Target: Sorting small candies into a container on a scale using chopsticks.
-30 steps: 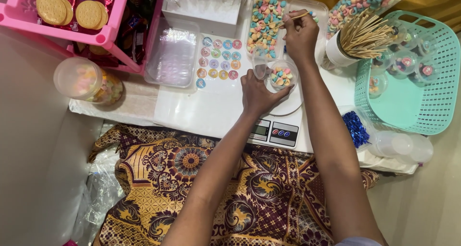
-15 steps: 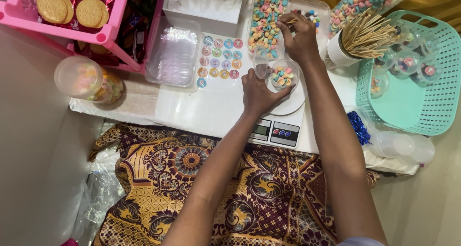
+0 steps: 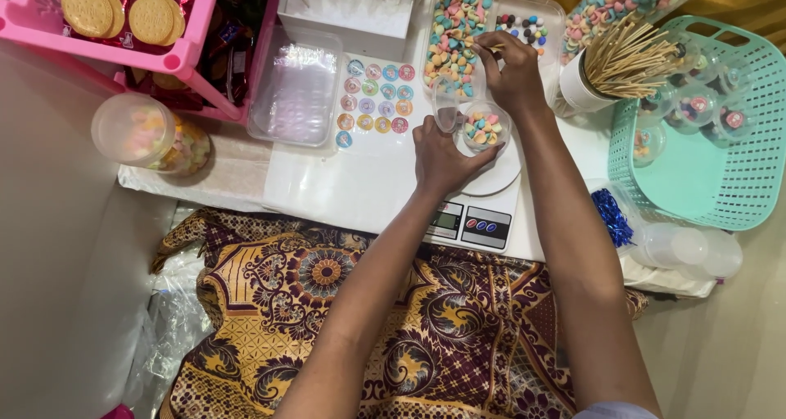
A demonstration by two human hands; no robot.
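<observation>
My left hand [image 3: 442, 153] rests on the white kitchen scale [image 3: 479, 198], fingers curled round the side of the small clear cup [image 3: 485, 128] that stands on the scale plate. The cup is part full of pastel candy pieces. A second small clear cup [image 3: 447, 112] sits just beside it, touching my left fingertips; can't tell what's in it.

My right hand [image 3: 514, 71] is over the clear tray of candy [image 3: 458, 30], just above the cup. Fingers pressed together at the tips, pinching something small and pale; too small to tell what.

The scale sits on the white worktop [image 3: 344, 182], its display and buttons at the near edge. Left of the cup: a sheet of round coloured stickers [image 3: 375, 100], then an empty clear plastic tray [image 3: 296, 87]. Right of my right hand: a white cup packed with wooden sticks [image 3: 622, 59]. Beyond it a teal basket [image 3: 720, 165] holding small filled cups with lids. Far left: a lidded tub of candy [image 3: 147, 132] on its side, and a pink rack [image 3: 123, 34] with biscuit packs.
</observation>
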